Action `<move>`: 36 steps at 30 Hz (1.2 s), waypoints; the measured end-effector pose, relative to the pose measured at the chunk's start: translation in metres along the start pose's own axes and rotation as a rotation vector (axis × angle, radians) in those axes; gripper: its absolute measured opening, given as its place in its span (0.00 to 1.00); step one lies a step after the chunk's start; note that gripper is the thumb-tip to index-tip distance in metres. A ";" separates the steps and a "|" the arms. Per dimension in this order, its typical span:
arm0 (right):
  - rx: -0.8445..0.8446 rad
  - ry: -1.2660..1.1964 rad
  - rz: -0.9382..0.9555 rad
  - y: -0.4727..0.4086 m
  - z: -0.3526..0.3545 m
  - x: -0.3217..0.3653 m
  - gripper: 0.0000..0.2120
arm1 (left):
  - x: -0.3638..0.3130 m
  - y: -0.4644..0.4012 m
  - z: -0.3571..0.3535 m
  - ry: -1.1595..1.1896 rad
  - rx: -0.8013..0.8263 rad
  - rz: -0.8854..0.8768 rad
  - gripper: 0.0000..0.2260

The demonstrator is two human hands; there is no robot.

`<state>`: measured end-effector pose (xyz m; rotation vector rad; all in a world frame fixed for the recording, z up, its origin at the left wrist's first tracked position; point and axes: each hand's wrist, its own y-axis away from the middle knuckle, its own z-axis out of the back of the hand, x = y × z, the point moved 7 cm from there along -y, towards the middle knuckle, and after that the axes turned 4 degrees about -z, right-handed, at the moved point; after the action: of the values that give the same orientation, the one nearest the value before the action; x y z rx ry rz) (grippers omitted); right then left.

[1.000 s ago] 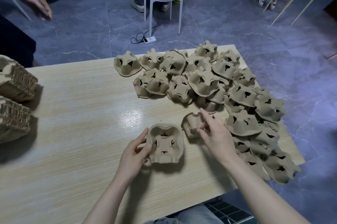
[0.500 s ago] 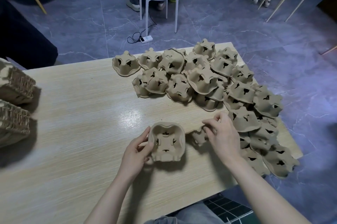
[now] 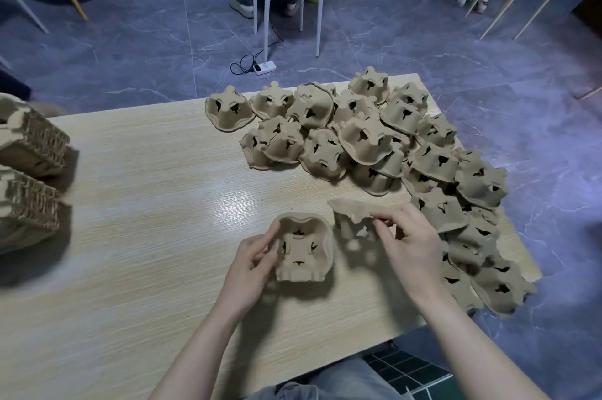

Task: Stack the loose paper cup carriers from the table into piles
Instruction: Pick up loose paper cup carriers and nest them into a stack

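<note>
**Two carriers in hand at the worktop**

The left hand [image 3: 249,264] grips an open-side-up carrier [image 3: 303,248] resting on the worktop [image 3: 146,204]. The right hand [image 3: 412,246] pinches a tilted carrier [image 3: 353,215] just beside it, near the loose heap [image 3: 374,145]. Stacked piles [image 3: 29,171] stand far left.

matt, rough moulded-pulp carriers [image 3: 365,139]; glossy pale woodgrain table [image 3: 146,204]; polished marbled floor tiles [image 3: 146,51].

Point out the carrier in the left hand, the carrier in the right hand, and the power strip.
Left carrier [image 3: 304,246]: head view, on its inner floor.
Right carrier [image 3: 350,209]: head view, on its raised rim.
Power strip [image 3: 264,67]: head view, on its white casing.
</note>
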<state>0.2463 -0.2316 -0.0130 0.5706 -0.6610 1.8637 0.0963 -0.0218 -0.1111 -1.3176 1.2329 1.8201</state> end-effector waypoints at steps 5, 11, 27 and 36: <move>-0.048 -0.089 0.320 0.023 -0.002 0.050 0.07 | -0.005 0.004 0.000 0.014 -0.028 0.004 0.17; 0.001 -0.076 0.504 0.052 -0.037 0.063 0.05 | -0.018 0.009 -0.002 0.125 -0.029 0.003 0.16; 0.252 -0.009 0.453 0.085 -0.071 0.029 0.11 | -0.009 0.009 -0.002 0.145 -0.019 0.002 0.20; 0.259 -0.022 0.277 0.041 -0.053 0.015 0.09 | 0.002 0.009 -0.007 0.192 -0.034 0.051 0.25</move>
<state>0.1987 -0.1989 -0.0494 0.6952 -0.5365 2.2255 0.0911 -0.0317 -0.1105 -1.5217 1.3509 1.7895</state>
